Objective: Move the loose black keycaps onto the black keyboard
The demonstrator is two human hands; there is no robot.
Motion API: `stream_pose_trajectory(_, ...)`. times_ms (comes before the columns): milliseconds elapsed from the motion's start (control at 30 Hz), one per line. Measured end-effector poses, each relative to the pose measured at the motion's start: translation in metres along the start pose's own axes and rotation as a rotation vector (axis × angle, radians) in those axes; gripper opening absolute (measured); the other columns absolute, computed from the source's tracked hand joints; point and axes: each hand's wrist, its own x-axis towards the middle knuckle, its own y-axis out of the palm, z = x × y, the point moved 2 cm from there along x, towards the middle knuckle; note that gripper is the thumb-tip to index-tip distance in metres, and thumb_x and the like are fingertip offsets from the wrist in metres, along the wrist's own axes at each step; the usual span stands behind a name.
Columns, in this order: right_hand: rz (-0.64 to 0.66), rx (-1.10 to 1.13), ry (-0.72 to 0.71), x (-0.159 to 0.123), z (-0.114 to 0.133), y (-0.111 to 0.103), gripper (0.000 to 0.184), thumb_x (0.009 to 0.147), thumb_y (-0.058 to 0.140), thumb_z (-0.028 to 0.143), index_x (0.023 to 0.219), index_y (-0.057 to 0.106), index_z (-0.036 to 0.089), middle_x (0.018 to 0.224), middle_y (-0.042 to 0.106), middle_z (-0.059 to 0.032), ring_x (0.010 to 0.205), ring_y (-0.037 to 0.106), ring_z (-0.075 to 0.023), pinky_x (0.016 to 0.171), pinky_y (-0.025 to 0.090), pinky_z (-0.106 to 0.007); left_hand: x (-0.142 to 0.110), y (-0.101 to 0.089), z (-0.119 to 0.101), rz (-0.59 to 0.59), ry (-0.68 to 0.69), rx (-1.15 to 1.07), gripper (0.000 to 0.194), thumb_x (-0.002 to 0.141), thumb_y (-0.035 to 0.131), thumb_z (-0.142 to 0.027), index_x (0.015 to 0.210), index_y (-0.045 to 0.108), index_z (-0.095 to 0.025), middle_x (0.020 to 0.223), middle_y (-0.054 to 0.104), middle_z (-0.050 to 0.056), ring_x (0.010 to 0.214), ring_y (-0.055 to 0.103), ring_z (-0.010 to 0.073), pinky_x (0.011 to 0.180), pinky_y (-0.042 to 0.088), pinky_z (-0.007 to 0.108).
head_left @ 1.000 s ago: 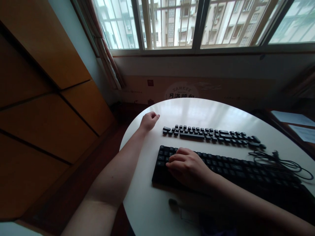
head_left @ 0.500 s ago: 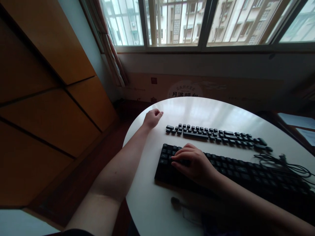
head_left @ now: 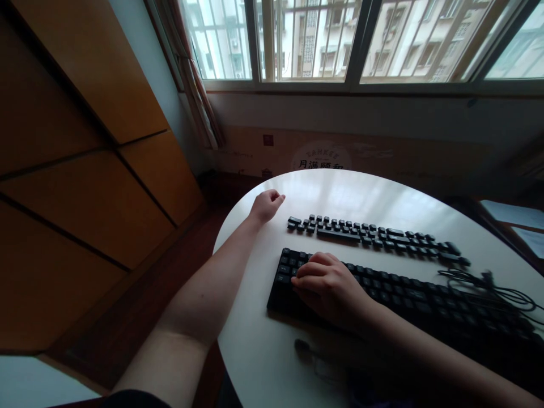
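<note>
My right hand [head_left: 329, 286] lies on the left end of a black keyboard [head_left: 408, 297] on a round white table [head_left: 255, 351]. Its fingers are bent and pressed together over the keys; what they pinch, if anything, is hidden. My left hand [head_left: 266, 205] rests on the table near its left edge as a loose fist, thumb on top, contents hidden. Just right of it a long row of loose black keycaps [head_left: 374, 235] lies beyond the keyboard.
A black cable [head_left: 488, 283] coils at the keyboard's right end. A small dark object [head_left: 301, 347] lies near the table's front edge. Wooden cabinets [head_left: 85, 170] stand at the left, a barred window [head_left: 340, 39] beyond, papers [head_left: 510, 212] at the right.
The view has shifted slightly. My right hand's fingers have shifted a little on the left keys. My left fist has stayed where it was.
</note>
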Motion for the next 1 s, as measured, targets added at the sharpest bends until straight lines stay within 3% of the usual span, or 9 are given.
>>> stream_pose_trajectory(167,0.029,-0.011,0.026,-0.001,-0.001,-0.003,0.016,0.093,0.063,0.022,0.081,0.073,0.024,0.088,0.075,0.0000,0.082,0.055,-0.0186,0.078,0.044,-0.037,0.000,-0.001,0.001,0.004,0.000,0.004,0.031,0.084,0.057,-0.044,0.066,0.054,-0.020,0.061,0.053,-0.001,0.059,0.049,0.0143,0.053,0.039,0.026)
stream_pose_trajectory(467,0.102,-0.041,0.089,0.002,0.002,-0.012,0.016,0.093,0.064,0.037,0.090,0.077,0.028,0.114,0.072,-0.0024,0.109,0.058,-0.0269,0.093,0.042,-0.046,0.001,0.002,0.006,0.013,-0.005,0.005,0.032,0.084,0.057,-0.046,0.067,0.055,-0.019,0.064,0.055,0.000,0.060,0.050,0.0147,0.054,0.040,0.026)
stream_pose_trajectory(1000,0.038,-0.077,0.012,-0.002,0.000,-0.007,0.013,0.090,0.064,0.030,0.086,0.076,0.027,0.109,0.075,-0.0006,0.110,0.061,-0.0262,0.094,0.041,-0.045,0.000,0.003,0.014,-0.008,-0.029,0.029,0.032,0.082,0.057,-0.046,0.065,0.054,-0.020,0.061,0.054,0.000,0.060,0.051,0.0159,0.055,0.041,0.027)
